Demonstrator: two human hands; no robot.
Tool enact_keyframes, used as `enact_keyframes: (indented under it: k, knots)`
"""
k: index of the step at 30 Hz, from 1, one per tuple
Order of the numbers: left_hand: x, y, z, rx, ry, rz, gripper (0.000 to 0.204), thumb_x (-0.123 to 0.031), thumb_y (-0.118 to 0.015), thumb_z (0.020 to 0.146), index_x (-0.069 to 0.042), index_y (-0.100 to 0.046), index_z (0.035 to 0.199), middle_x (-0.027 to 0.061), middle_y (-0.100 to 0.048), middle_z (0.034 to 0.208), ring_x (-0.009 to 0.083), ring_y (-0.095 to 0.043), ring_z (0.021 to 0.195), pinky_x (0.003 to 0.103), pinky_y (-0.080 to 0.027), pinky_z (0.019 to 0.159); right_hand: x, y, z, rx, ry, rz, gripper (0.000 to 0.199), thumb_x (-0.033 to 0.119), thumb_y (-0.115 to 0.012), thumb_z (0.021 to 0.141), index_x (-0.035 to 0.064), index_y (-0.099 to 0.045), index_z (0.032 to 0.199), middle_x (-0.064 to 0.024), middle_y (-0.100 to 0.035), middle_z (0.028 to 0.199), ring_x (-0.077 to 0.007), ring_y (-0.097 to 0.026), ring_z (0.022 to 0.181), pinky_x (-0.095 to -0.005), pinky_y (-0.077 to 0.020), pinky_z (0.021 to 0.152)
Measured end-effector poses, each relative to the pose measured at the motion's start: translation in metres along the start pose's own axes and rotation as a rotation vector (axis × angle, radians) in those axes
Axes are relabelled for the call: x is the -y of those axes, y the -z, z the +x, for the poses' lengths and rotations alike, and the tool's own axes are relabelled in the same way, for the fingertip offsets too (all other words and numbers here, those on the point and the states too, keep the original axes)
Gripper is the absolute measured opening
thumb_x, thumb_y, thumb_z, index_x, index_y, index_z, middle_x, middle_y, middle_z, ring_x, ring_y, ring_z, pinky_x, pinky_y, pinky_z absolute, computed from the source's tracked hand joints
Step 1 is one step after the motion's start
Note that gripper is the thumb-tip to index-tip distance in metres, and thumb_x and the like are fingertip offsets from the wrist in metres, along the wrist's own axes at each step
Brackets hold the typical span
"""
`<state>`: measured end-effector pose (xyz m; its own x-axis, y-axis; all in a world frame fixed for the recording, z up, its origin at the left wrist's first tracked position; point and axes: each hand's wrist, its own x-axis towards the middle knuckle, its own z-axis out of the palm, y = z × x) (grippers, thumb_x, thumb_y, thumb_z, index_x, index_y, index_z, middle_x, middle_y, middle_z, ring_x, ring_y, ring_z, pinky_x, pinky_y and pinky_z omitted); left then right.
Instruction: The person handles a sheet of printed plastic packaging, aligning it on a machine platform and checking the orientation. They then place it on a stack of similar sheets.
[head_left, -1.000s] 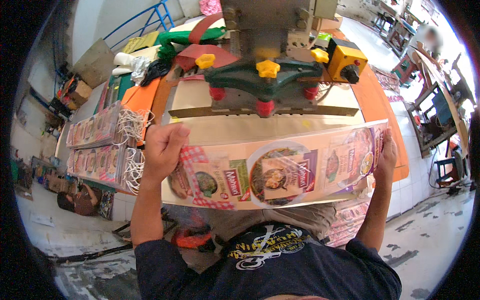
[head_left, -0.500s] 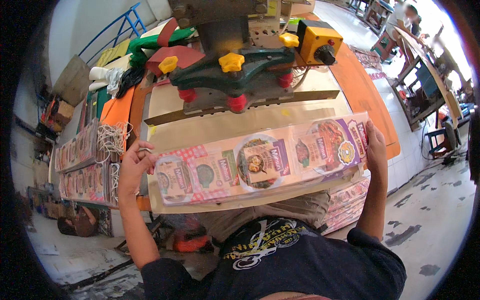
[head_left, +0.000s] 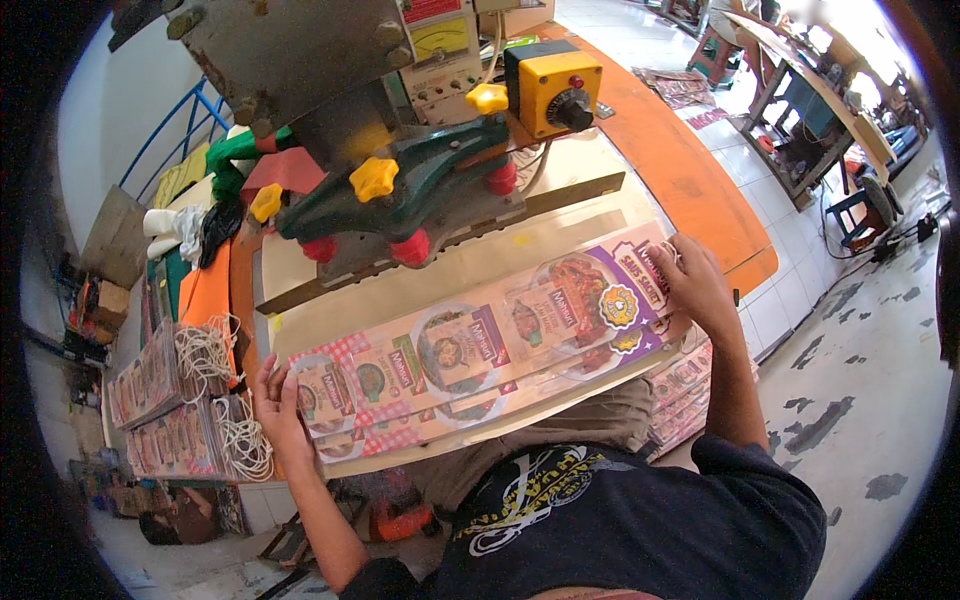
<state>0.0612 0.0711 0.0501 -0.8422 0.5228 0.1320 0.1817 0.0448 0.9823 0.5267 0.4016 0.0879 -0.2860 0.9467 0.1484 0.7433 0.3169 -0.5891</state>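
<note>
Printed pouch strip (head_left: 480, 345) spans both hands — fingers (head_left: 270, 385) grip each end.

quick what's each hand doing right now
Left hand: closed on the left end of the printed packaging strip.
Right hand: closed on the strip's right end.

Both arms stretched forward, spread wide; left hand (head_left: 275, 405) fingers curled in a grip, right hand (head_left: 697, 285) likewise, wrists straight.
</note>
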Motion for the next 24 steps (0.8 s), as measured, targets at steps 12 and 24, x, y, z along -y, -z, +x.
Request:
enact_keyframes:
  k: [12,24]
  knots:
    - [0.004,-0.002,-0.006,0.012,-0.029,0.016,0.049,-0.009,-0.065,0.1,-0.001,-0.05,0.146,0.0076,-0.069,0.119,0.0044,-0.058,0.086,0.02,-0.047,0.074,0.001,-0.002,-0.008,-0.059,-0.046,0.087,0.04,0.035,-0.072,0.095,-0.0045,-0.069,0.097,-0.0217,-0.068,0.079,-0.0325,-0.068,0.072,-0.044,-0.0499,0.068]
    - [-0.003,0.004,-0.005,0.047,0.023,-0.071,0.051,-0.006,-0.066,0.099,0.001,-0.048,0.146,0.012,-0.066,0.128,0.0133,-0.064,0.11,0.026,-0.051,0.094,-0.001,-0.005,-0.013,-0.102,0.07,0.013,0.043,0.039,-0.069,0.098,-0.0039,-0.067,0.099,-0.0181,-0.065,0.076,-0.0315,-0.062,0.07,-0.0434,-0.0482,0.068]
